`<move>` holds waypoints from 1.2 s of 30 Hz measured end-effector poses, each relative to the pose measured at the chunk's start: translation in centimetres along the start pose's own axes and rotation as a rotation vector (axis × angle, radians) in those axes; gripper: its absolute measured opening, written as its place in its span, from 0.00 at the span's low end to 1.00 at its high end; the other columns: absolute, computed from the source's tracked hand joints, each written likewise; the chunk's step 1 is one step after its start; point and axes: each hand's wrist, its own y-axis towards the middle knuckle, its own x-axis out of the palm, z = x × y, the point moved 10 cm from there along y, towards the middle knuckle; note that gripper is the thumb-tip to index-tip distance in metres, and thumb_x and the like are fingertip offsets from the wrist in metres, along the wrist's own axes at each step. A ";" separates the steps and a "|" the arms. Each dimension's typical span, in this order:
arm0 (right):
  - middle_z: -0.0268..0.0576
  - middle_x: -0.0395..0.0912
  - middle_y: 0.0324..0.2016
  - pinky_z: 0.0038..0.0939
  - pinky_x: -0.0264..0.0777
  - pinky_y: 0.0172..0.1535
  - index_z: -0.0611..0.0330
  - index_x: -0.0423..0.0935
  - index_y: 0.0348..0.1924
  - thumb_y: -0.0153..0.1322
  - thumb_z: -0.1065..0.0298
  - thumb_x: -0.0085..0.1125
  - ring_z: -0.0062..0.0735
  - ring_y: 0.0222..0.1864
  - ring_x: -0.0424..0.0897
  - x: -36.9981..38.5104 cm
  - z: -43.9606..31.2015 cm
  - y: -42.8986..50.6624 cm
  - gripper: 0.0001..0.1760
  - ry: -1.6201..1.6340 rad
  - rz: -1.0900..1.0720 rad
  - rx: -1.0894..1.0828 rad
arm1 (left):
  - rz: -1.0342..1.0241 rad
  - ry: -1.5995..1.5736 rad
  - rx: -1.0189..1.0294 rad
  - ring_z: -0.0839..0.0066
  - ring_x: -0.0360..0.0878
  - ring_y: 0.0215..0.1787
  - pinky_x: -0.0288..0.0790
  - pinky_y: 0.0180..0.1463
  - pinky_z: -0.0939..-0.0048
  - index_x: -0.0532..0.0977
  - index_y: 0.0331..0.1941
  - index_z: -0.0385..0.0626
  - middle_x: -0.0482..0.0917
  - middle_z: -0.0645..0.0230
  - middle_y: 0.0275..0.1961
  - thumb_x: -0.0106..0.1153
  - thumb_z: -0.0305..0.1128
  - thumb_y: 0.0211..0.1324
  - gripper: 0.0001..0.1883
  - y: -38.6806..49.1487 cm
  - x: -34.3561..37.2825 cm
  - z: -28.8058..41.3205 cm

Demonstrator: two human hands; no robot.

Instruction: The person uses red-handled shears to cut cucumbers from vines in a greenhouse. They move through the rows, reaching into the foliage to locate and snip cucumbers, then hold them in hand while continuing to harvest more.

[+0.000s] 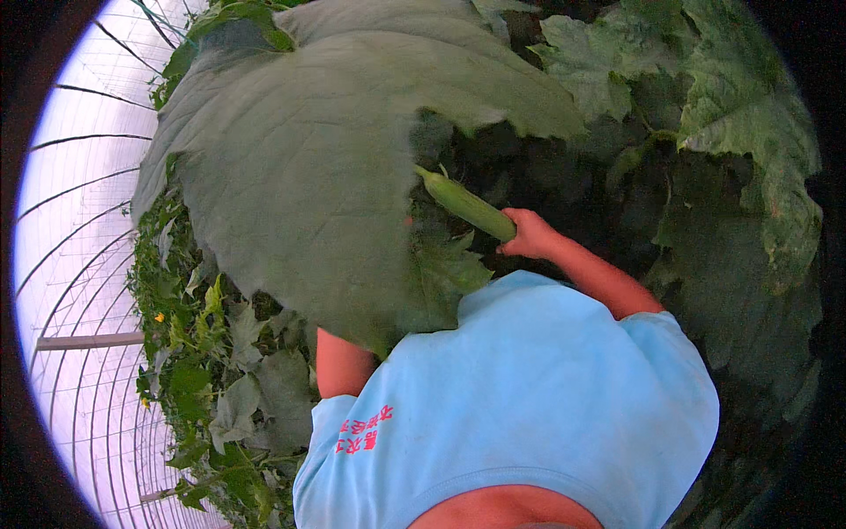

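A long green cucumber [468,206] slants across the gap between the leaves. My right hand [531,233] grips its lower right end, while its narrow stem end points up and to the left, reaching the edge of a large leaf [297,152]. That broad leaf fills much of the space before me and looks very near the camera. My left hand is out of view behind it; only part of the left arm [342,362] shows below. A smaller leaf [453,268] hangs just under the cucumber. Whether the stem is still joined to the vine cannot be seen.
Large leaves [740,119] crowd the right side, with dark foliage between them. Along the left runs a row of vines [192,370] with small yellow flowers [159,318]. Beyond it curves a pale greenhouse wall [86,198] with dark ribs and a crossbar [90,341].
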 end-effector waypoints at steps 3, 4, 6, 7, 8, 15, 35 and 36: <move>0.53 0.79 0.35 0.40 0.72 0.43 0.63 0.74 0.45 0.48 0.61 0.74 0.47 0.40 0.79 -0.2 -0.7 -0.2 0.34 -0.016 -0.005 -0.020 | -0.001 0.007 -0.010 0.51 0.74 0.55 0.69 0.56 0.53 0.59 0.62 0.34 0.73 0.46 0.55 0.57 0.53 0.45 0.44 0.7 -0.9 -0.5; 0.53 0.79 0.35 0.39 0.72 0.43 0.63 0.74 0.45 0.48 0.59 0.75 0.47 0.39 0.79 -0.3 -0.9 -0.1 0.35 -0.022 -0.003 -0.027 | 0.005 0.035 -0.007 0.51 0.74 0.55 0.69 0.56 0.52 0.59 0.62 0.34 0.73 0.46 0.55 0.57 0.53 0.45 0.45 0.7 -1.3 -0.6; 0.52 0.79 0.35 0.40 0.72 0.42 0.64 0.74 0.45 0.48 0.55 0.76 0.46 0.39 0.79 -0.1 -1.2 -0.1 0.36 0.043 -0.046 -0.072 | -0.005 0.092 -0.009 0.50 0.74 0.55 0.68 0.57 0.51 0.58 0.63 0.34 0.73 0.46 0.55 0.58 0.54 0.44 0.46 1.1 -2.0 -0.9; 0.52 0.79 0.35 0.40 0.72 0.42 0.64 0.74 0.44 0.48 0.52 0.76 0.46 0.38 0.79 -0.2 -1.3 0.0 0.37 0.075 -0.064 -0.095 | -0.004 0.107 -0.034 0.50 0.74 0.55 0.67 0.57 0.49 0.56 0.64 0.35 0.72 0.46 0.56 0.59 0.55 0.43 0.48 1.2 -2.2 -1.0; 0.52 0.80 0.34 0.40 0.72 0.41 0.65 0.75 0.44 0.49 0.50 0.76 0.45 0.38 0.79 0.0 -1.0 0.1 0.37 0.093 -0.107 -0.068 | -0.005 0.117 -0.041 0.51 0.74 0.55 0.67 0.57 0.49 0.56 0.64 0.35 0.72 0.46 0.56 0.60 0.55 0.43 0.49 1.4 -2.4 -1.2; 0.53 0.79 0.30 0.43 0.72 0.37 0.67 0.78 0.36 0.51 0.38 0.70 0.48 0.33 0.79 1.0 -1.3 1.7 0.37 -0.005 -0.217 -0.068 | 0.027 0.220 0.010 0.50 0.75 0.54 0.71 0.55 0.52 0.58 0.62 0.32 0.72 0.43 0.54 0.63 0.50 0.46 0.45 1.9 -3.2 -0.5; 0.55 0.79 0.34 0.41 0.73 0.41 0.64 0.77 0.39 0.53 0.47 0.70 0.49 0.37 0.79 -1.7 3.0 -0.7 0.31 0.085 0.043 0.038 | 0.253 0.520 0.049 0.71 0.80 0.40 0.75 0.45 0.67 0.71 0.52 0.35 0.81 0.62 0.41 0.61 0.31 0.53 0.22 5.4 -1.9 -0.5; 0.55 0.79 0.34 0.40 0.73 0.42 0.64 0.77 0.39 0.53 0.47 0.70 0.49 0.37 0.79 -2.2 3.6 -1.3 0.31 0.059 0.058 0.056 | 0.235 0.547 0.035 0.71 0.79 0.41 0.75 0.45 0.67 0.70 0.52 0.35 0.80 0.62 0.42 0.61 0.31 0.53 0.23 5.9 -1.2 -0.6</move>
